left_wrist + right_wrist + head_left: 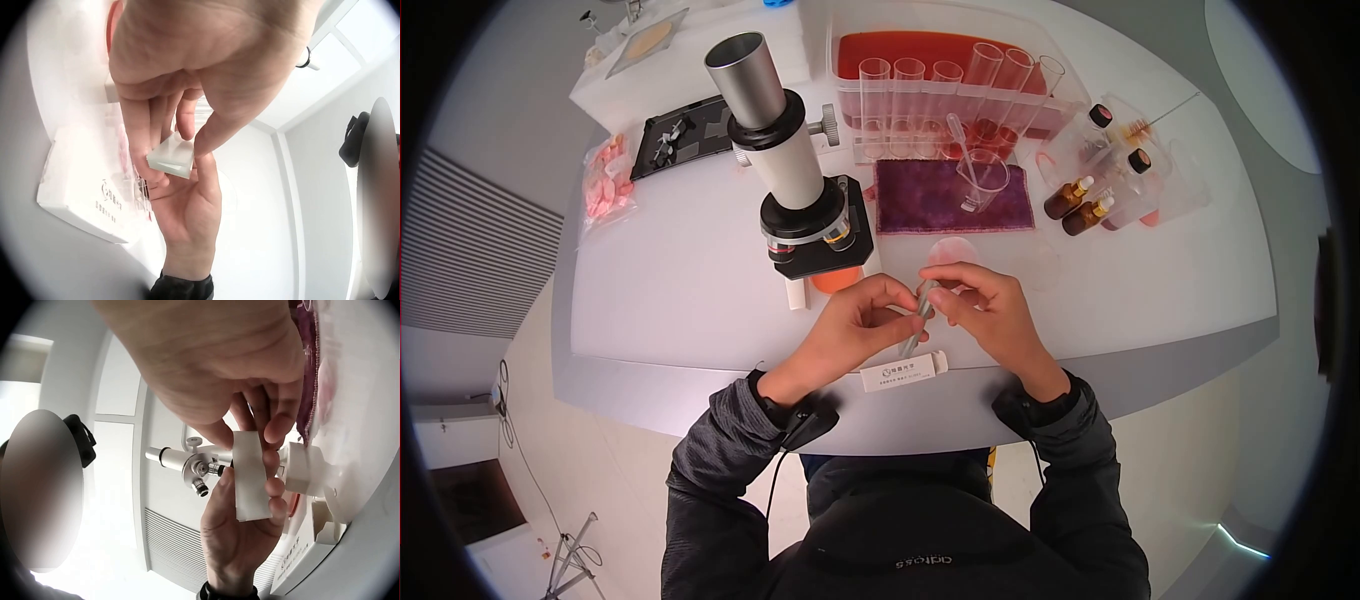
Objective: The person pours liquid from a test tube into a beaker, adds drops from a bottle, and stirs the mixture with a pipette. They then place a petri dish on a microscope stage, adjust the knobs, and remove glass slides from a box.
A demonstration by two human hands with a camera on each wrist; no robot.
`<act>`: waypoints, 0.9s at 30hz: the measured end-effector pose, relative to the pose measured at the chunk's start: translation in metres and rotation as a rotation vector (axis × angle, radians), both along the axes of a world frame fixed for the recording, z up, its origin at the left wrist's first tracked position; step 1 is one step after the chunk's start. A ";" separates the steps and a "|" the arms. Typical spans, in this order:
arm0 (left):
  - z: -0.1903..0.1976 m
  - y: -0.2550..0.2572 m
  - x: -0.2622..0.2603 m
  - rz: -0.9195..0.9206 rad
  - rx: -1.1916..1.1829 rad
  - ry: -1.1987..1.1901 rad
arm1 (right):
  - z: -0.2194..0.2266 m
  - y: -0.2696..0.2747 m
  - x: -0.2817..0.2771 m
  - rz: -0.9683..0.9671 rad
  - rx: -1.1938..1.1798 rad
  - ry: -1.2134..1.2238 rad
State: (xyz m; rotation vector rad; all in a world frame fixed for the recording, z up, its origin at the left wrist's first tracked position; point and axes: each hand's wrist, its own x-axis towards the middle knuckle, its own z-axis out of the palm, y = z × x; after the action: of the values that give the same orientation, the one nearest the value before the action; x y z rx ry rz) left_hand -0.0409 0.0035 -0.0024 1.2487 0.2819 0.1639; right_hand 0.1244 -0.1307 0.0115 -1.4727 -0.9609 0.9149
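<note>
A stack of glass microscope slides [916,325] is held between both hands above the front edge of the table. My left hand [863,325] grips its lower part, thumb on one side and fingers on the other. At the upper end, my right hand [992,305] pinches the stack between thumb and fingers. The right wrist view shows the pale broad face of the slides [250,478]; their greenish end edges [172,165] face the left wrist camera. Just below the hands lies a small white printed carton [905,372], its end flap open in the right wrist view.
A microscope [790,170] stands behind my left hand. Farther back are a rack of test tubes [908,100], a purple mat [910,200] bearing a beaker [990,178], and brown dropper bottles [1088,213]. A pinkish round dish [952,250] lies just beyond the right hand.
</note>
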 end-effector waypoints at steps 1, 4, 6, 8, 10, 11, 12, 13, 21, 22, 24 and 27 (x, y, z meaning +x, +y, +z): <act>0.000 0.000 0.000 0.000 0.000 0.003 | 0.000 0.000 0.000 -0.001 0.002 -0.001; 0.000 0.000 0.000 -0.002 0.010 0.010 | -0.001 -0.001 0.002 0.018 -0.017 -0.024; -0.001 0.000 0.000 0.012 0.039 0.010 | -0.002 -0.001 0.002 0.042 0.035 -0.107; -0.004 0.000 0.000 0.042 0.089 0.005 | -0.002 -0.001 0.002 0.067 0.062 -0.148; -0.003 -0.001 0.000 0.041 0.073 0.012 | -0.002 -0.001 0.003 0.092 0.066 -0.148; -0.003 -0.001 0.000 0.040 0.065 0.016 | 0.000 -0.001 0.002 0.091 0.039 -0.109; -0.004 -0.001 0.000 0.040 0.061 0.015 | 0.002 0.000 0.001 0.091 0.012 -0.071; -0.005 0.000 0.000 0.039 0.059 0.014 | 0.003 0.000 0.000 0.090 -0.014 -0.033; -0.004 0.002 0.000 0.018 0.020 0.043 | -0.006 0.000 0.002 0.082 -0.014 0.024; -0.005 0.002 0.000 0.014 0.012 0.045 | -0.006 0.001 0.002 0.083 -0.014 0.027; -0.004 0.002 0.000 0.017 0.017 0.057 | -0.004 0.001 0.003 0.090 -0.032 0.061; -0.002 0.002 0.000 0.027 0.044 0.082 | -0.002 0.001 0.004 0.103 -0.055 0.130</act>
State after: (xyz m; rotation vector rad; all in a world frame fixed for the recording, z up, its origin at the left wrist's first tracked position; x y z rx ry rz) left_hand -0.0404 0.0056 -0.0048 1.2973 0.3683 0.1427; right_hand 0.1279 -0.1294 0.0099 -1.4019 -0.9289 1.1060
